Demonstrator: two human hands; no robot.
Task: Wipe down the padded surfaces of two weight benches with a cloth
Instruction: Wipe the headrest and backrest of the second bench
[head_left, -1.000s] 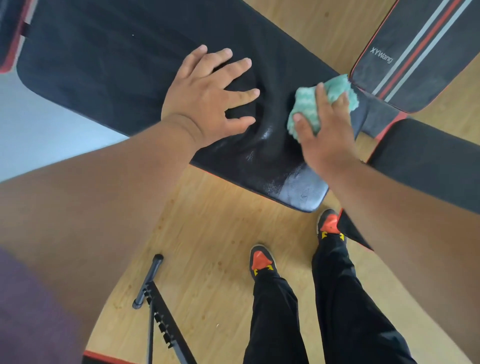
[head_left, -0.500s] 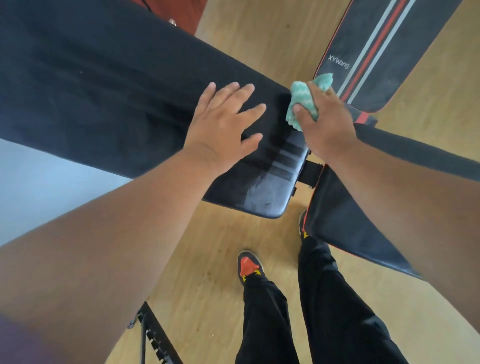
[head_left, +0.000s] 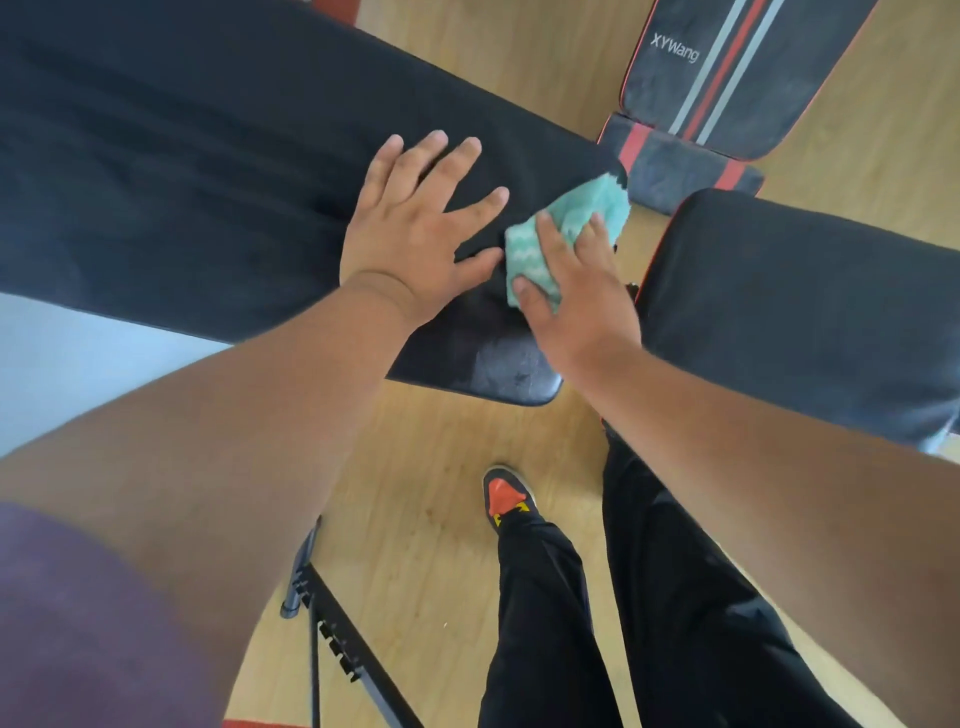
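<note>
A long black padded bench back (head_left: 197, 171) fills the upper left. My left hand (head_left: 415, 234) lies flat on it with fingers spread, holding nothing. Just to its right, my right hand (head_left: 576, 296) presses a crumpled teal cloth (head_left: 571, 223) onto the pad's near-right end, close to its edge. The pad's corner below my hands looks shiny and damp. The black seat pad (head_left: 800, 306) of the same bench lies to the right. A second bench pad (head_left: 737, 67), black with grey and red stripes and white lettering, is at the top right.
Light wooden floor (head_left: 426, 467) lies under the benches. My legs in black trousers and a shoe with an orange toe (head_left: 506, 496) stand below the pad. A black metal bench frame with notches (head_left: 337, 644) lies on the floor at the lower left.
My right hand has slid the cloth down and toward me along the pad's end, from its far edge. My left hand stays flat on the pad. The view shifted slightly.
</note>
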